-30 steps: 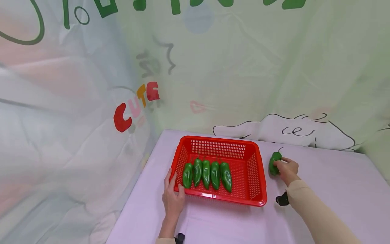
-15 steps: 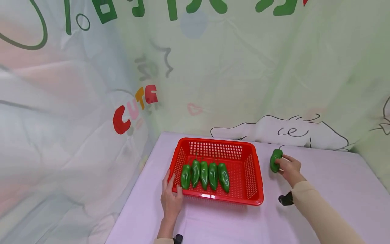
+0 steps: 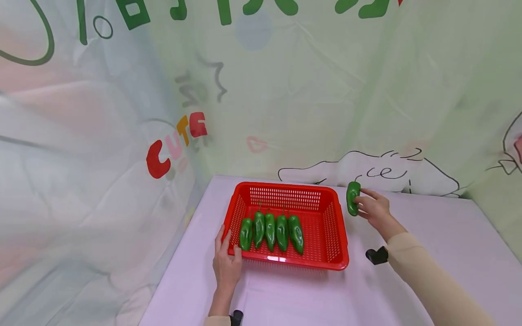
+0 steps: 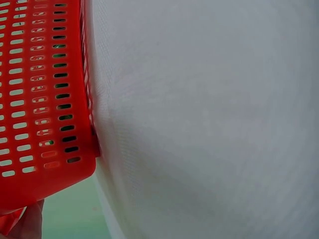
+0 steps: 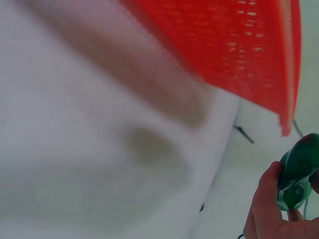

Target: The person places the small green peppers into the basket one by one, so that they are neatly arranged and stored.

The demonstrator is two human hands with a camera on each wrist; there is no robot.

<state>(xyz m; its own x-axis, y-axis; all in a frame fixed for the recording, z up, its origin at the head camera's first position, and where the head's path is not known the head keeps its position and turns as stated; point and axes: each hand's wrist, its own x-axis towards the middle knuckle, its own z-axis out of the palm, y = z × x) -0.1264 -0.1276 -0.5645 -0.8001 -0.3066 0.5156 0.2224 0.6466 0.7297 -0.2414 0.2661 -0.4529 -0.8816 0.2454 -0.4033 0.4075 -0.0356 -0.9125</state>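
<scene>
My right hand [image 3: 374, 209] pinches a green pepper [image 3: 352, 198] with its stem up, raised just beyond the right rim of a red plastic basket [image 3: 326, 267]. In the right wrist view the fingers curl round the same pepper [image 5: 298, 172], with the basket wall [image 5: 224, 45] above. Several green peppers [image 3: 270, 232] lie side by side in the left half of the basket. At the basket's near left corner, my left hand [image 3: 226, 267] grips the rim, thumb on the front edge and fingers along the side. The left wrist view shows the slotted basket wall [image 4: 40, 99] and part of that hand.
A pale lilac cloth covers the table [image 3: 285, 299]. Printed fabric walls [image 3: 293, 90] rise behind the table and along its left side. Black wrist cameras [image 3: 377, 256] sit under both sleeves.
My right hand has lifted the pepper from the table at the right and carried it up and left towards the basket. The left hand keeps its place on the rim.
</scene>
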